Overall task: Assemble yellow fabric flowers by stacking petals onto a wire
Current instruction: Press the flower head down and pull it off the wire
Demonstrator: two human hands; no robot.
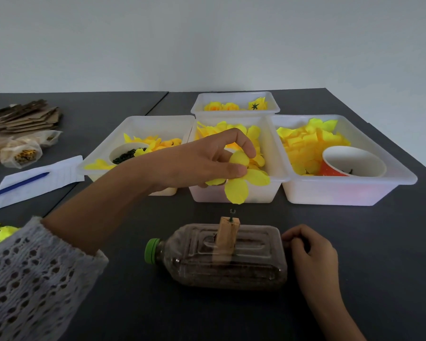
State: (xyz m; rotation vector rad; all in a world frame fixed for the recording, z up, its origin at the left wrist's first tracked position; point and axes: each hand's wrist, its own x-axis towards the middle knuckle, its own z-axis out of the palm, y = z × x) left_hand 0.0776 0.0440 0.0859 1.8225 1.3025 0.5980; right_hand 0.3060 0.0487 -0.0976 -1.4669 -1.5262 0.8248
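Note:
My left hand (207,161) reaches over the middle white bin (234,193) and pinches a yellow fabric petal piece (239,180) between thumb and fingers; its lobes hang down over the bin's front wall. Below it a thin wire (232,214) sticks up from a wooden peg (226,233) set in a clear bottle (229,257) that lies on its side with a green cap. My right hand (310,249) rests against the bottle's right end, fingers curled around its base. The middle bin holds several more yellow petals.
A left bin (133,126) holds yellow pieces and a cup of dark green parts. A right bin (354,188) holds yellow petals and a red paper cup (352,163). A back bin (234,97) holds finished flowers. Paper with a blue pen (17,184) and cardboard lie at left.

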